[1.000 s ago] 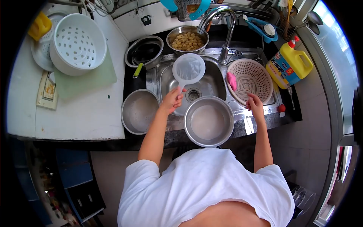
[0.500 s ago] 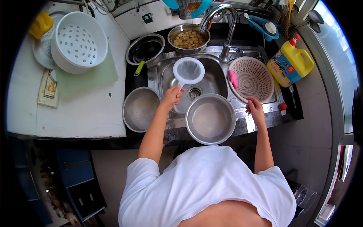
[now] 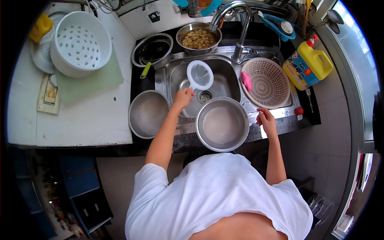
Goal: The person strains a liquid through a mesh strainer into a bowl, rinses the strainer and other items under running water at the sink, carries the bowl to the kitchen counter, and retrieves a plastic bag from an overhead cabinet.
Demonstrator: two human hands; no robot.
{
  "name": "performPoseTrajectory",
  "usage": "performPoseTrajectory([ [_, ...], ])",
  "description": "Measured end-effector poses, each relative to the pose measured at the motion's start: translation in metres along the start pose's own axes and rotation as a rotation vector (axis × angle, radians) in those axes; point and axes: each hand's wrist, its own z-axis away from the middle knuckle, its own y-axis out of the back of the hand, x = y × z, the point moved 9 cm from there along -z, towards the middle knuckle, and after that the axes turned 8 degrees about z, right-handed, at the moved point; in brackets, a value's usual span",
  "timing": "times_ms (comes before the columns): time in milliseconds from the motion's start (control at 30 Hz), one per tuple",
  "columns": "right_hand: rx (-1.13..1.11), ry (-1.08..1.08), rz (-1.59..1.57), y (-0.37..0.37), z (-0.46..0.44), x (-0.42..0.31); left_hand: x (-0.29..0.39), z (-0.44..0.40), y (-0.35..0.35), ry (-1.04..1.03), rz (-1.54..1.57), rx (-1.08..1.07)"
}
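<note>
Left hand (image 3: 183, 99) closed round handle of fine-mesh strainer (image 3: 200, 75), head over sink basin (image 3: 226, 84), likely so drips land there. Right hand (image 3: 267, 121) half-curled, seemingly empty, near metal bowl (image 3: 244, 125) of cloudy liquid, presumably kept close for reach.

The head-worn camera is looking forward and steeply down over the white short-sleeved cloth shirt (image 3: 220, 196), facing the rectangular stainless-steel sink basin (image 3: 227, 81). It is sitting near enough to frame both bare arms (image 3: 162, 138) down to the fingers (image 3: 261, 117), while its wide lens is taking in the white tabletop (image 3: 94, 112) left of the basin and the grey-framed glass window (image 3: 359, 48) right of it.
</note>
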Motion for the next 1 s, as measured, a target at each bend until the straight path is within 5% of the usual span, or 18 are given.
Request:
performPoseTrajectory([
  [67, 0.006, -0.013, 0.0, 0.001, 0.001, 0.002, 0.031, 0.008, 0.006, -0.057, 0.092, -0.056],
  [167, 0.017, -0.01, -0.004, 0.002, 0.0, 0.003, 0.014, 0.006, -0.004, 0.155, 0.418, -0.19],
  [233, 0.02, 0.0, -0.008, 0.0, 0.003, 0.002, -0.023, -0.013, -0.013, 0.065, -0.078, -0.114],
  [267, 0.015, 0.004, -0.008, -0.003, 0.005, -0.001, -0.03, -0.025, -0.02, -0.149, -0.744, 0.055],
  [300, 0.01, 0.016, -0.006, -0.004, 0.001, -0.005, -0.034, -0.023, -0.019, -0.017, -0.537, 0.068],
  [600, -0.016, -0.026, -0.006, -0.019, 0.012, 0.007, 0.051, 0.011, 0.009, -0.106, -0.091, -0.049],
  [733, -0.012, -0.036, 0.015, -0.02, 0.013, 0.007, 0.023, 0.008, -0.001, 0.12, 0.273, -0.198],
  [800, -0.011, -0.038, 0.031, -0.023, 0.016, 0.008, 0.014, -0.002, -0.009, -0.217, -0.685, -0.003],
  [833, -0.007, -0.03, 0.022, -0.023, 0.016, 0.005, -0.008, -0.002, -0.012, -0.005, -0.698, 0.008],
  [1000, -0.014, -0.027, 0.011, -0.02, 0.016, 0.007, 0.024, 0.002, 0.0, -0.086, -0.429, 0.002],
])
